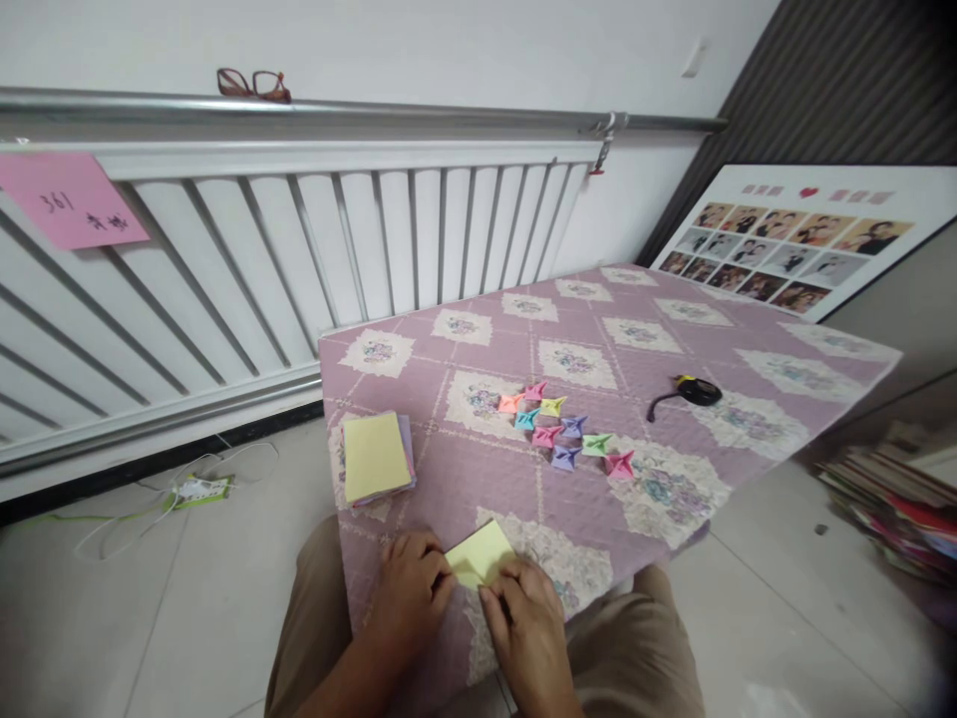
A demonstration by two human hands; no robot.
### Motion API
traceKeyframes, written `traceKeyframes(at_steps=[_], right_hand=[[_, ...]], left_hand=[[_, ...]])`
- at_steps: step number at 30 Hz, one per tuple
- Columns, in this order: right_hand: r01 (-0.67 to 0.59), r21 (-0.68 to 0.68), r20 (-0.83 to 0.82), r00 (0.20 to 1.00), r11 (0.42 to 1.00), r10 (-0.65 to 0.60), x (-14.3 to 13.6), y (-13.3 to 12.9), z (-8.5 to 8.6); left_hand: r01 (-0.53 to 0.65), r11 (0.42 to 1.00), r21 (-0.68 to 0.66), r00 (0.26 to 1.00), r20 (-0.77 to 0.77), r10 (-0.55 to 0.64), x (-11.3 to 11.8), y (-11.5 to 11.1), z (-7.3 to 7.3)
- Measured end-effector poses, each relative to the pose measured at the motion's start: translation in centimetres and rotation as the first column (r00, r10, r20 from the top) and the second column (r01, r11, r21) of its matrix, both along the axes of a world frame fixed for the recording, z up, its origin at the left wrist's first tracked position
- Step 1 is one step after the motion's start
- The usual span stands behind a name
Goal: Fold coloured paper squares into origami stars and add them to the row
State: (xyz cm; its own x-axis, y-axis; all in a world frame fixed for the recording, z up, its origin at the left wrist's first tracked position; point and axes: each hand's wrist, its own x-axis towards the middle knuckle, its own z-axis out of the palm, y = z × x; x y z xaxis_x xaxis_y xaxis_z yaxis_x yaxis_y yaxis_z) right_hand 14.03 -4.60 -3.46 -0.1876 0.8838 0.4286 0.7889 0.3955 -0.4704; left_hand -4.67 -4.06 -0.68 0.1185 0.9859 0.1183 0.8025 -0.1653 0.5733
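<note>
A sheet of yellow paper lies on the table near its front edge, with a fold visible at its lower side. My left hand pinches its left corner, fingers curled. My right hand grips the lower right edge between thumb and fingers. To the upper left of my hands sits a stack of square coloured paper, yellow on top. Beyond them stand several small folded paper shapes in pink, orange, blue, purple, green and yellow.
A purple flowered cloth covers the table. A black object with a strap and yellow part lies to the right. Behind is a white radiator; glasses rest on its pipe. A photo board leans at the back right.
</note>
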Motion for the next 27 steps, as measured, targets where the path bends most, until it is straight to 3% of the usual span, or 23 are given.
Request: traceKeyframes(at_steps=[12,22,25,27], right_hand=[[0.132,0.024,0.130,0.982,0.991,-0.134,-0.7,0.9,0.8],[0.164,-0.004,0.216,0.963,0.986,-0.159,-0.9,1.2,1.2],[0.159,-0.010,0.193,0.969,0.987,-0.154,-0.9,1.2,1.1],[0.153,-0.013,0.178,0.973,0.988,-0.148,-0.8,1.2,1.0]], left_hand=[[-0.056,0.998,0.001,0.998,-0.032,0.056,0.5,0.4,0.3],[-0.082,0.996,0.038,0.991,-0.103,0.086,0.7,0.4,0.6],[-0.009,0.995,0.094,0.989,-0.149,0.023,0.8,0.1,0.6],[0.148,0.981,0.123,0.970,-0.214,-0.120,0.8,-0.1,0.3]])
